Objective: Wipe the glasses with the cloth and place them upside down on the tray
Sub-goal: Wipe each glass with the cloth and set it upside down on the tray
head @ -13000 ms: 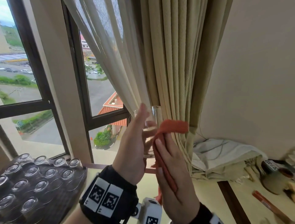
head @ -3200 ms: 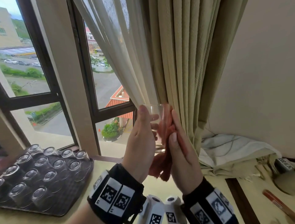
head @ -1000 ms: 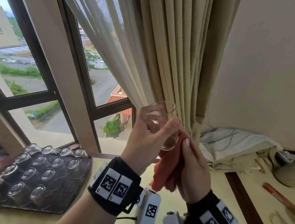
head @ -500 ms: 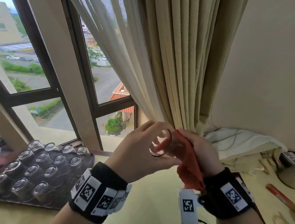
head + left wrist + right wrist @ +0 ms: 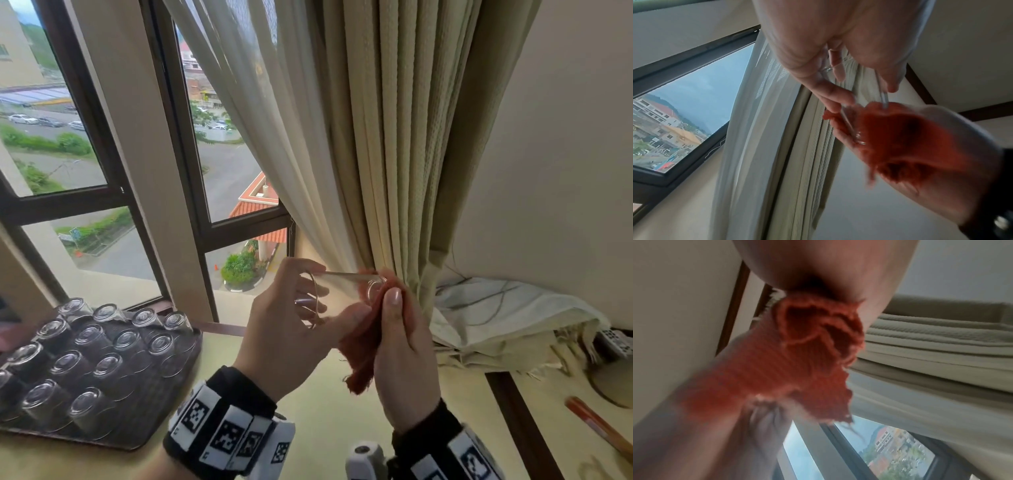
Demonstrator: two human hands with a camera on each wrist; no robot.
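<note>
Half a second ago the glass (image 5: 337, 297) was end-on to us with its mouth facing out; now it lies on its side, mouth to the left and base to the right, held up in front of the curtain (image 5: 394, 137). The right hand (image 5: 402, 346) has turned too: its back and thumbnail now face us, where before the wrist was bent over the top.

The left hand (image 5: 291, 329) has its grip on the glass near the rim, fingers curled over the top and thumb underneath. The right hand's grip is closed on the orange cloth (image 5: 366, 342), pressing it against the base of the glass; the rest of the cloth hangs down below the palm. From the left wrist the cloth (image 5: 898, 139) is seen cupped round the base, with the glass wall (image 5: 882, 95) running up to the left fingers. From the right wrist only the bunched cloth (image 5: 797, 356) shows clearly; the rest is blurred.

Down on the left, on the yellow desk (image 5: 325, 404), sits the dark tray (image 5: 164, 394), well apart from the hands. It carries rows of glasses (image 5: 102, 346) already standing upside down. To the right, under the curtain, lies a heap of pale fabric (image 5: 507, 318), and an orange stick (image 5: 596, 428) rests near the desk's right edge.
</note>
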